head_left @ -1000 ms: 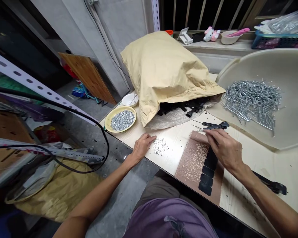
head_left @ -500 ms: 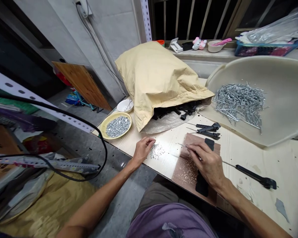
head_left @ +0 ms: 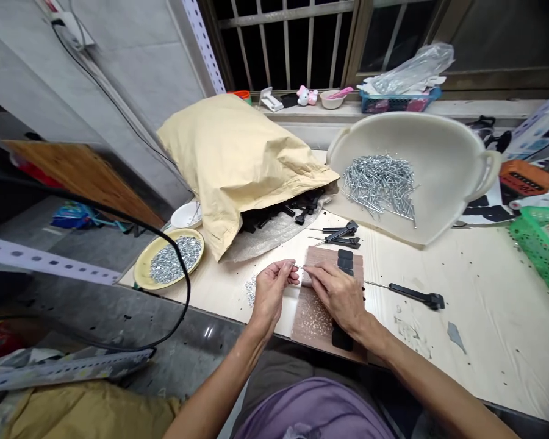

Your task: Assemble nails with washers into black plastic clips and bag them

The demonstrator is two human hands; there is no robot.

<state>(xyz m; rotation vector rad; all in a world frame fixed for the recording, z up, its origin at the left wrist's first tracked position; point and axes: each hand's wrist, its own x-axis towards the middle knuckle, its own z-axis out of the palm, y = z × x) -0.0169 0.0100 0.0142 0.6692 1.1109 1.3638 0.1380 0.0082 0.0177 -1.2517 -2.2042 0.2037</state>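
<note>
Head view: left hand [head_left: 271, 292] and right hand [head_left: 333, 299] just brought together above a speckled brown board [head_left: 312, 320], both pinched narrow on a thin steel pin [head_left: 297, 266], the left's grip at its tip apparently, though poorly seen.

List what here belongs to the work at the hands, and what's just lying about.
At work: left hand, right hand, thin metal pin between them, loose washers, brown board, black plastic pieces.
Lying about: pink toy, green basket, black cable.
</note>
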